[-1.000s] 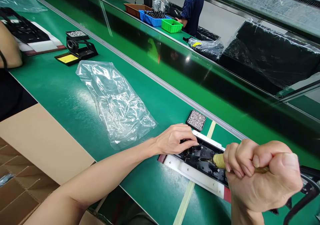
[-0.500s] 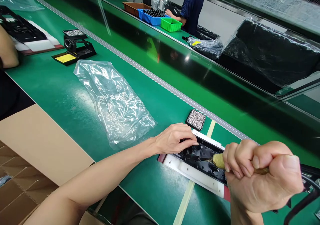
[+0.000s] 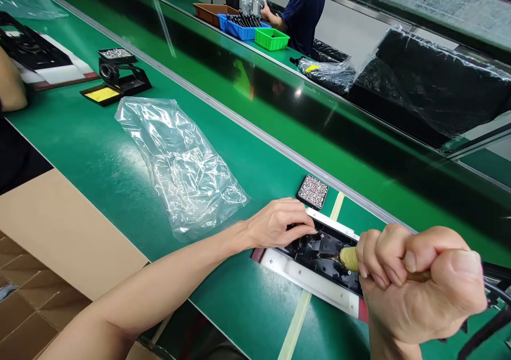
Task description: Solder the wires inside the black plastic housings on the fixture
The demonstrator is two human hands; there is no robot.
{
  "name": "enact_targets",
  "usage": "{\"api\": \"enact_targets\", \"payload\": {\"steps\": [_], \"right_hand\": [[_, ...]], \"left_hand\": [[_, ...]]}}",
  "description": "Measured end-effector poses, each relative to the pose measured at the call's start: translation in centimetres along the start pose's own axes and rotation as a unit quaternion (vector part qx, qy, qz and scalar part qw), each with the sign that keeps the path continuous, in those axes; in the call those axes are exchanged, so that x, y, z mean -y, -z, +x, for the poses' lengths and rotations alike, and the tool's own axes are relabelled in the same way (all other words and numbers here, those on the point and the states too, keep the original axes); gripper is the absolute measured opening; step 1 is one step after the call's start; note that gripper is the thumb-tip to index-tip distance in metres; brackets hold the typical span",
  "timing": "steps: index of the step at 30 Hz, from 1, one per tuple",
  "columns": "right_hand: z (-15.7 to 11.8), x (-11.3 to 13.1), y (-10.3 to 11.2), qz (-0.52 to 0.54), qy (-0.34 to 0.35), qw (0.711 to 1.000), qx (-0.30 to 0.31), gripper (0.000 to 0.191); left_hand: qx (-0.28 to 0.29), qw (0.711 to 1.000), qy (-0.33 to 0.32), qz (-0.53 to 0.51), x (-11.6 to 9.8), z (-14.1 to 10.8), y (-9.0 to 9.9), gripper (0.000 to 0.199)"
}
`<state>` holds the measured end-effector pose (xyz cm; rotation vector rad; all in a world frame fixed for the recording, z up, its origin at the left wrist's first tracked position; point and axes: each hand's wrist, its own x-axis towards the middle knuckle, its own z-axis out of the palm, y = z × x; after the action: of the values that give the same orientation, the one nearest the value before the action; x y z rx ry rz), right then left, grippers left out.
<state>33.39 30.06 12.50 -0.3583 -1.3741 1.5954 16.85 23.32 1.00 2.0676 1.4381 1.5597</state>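
Observation:
My right hand [image 3: 419,280] is wrapped in a fist around a soldering iron [image 3: 349,258] with a yellow-wrapped handle. The metal tip points left and down onto a black plastic panel [image 3: 333,248]. That panel lies in a white fixture [image 3: 303,276] with dark red ends. Over the panel's left part rests my left hand [image 3: 285,221], fingers bent and closed near thumb and forefinger; whatever they hold is hidden. Just beyond the fixture stands a small black tray [image 3: 313,191] full of tiny silvery pieces.
A clear plastic bag [image 3: 187,173] lies on the green bench. Farther left are an iron stand [image 3: 120,80] with a yellow sponge and a co-worker's arm [image 3: 11,83]. Across the bench, another person [image 3: 305,14] works by blue [image 3: 241,29] and green bins [image 3: 271,39]. Black cable [image 3: 485,330] hangs at right.
Both hands stay nearly in place on the panel and the iron. The whole view shifts slightly. The person across has raised a hand toward a plastic-wrapped item.

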Motion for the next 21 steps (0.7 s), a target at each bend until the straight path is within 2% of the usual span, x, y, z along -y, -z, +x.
{"api": "enact_targets", "payload": {"steps": [5,13,21], "right_hand": [[-0.04,0.18,-0.18,0.000,-0.011,1.000,0.003,0.039],[-0.06,-0.26,-0.77,0.004,-0.008,1.000,-0.027,0.040],[-0.40,-0.32,-0.30,0.022,-0.018,0.999,-0.020,0.040]], "left_hand": [[0.007,1.000,0.007,0.005,0.02,-0.16,0.08,0.016],[0.003,1.000,0.005,0.012,0.02,-0.41,0.25,0.011],[0.007,1.000,0.015,0.018,0.13,-0.62,0.29,0.012]]}}
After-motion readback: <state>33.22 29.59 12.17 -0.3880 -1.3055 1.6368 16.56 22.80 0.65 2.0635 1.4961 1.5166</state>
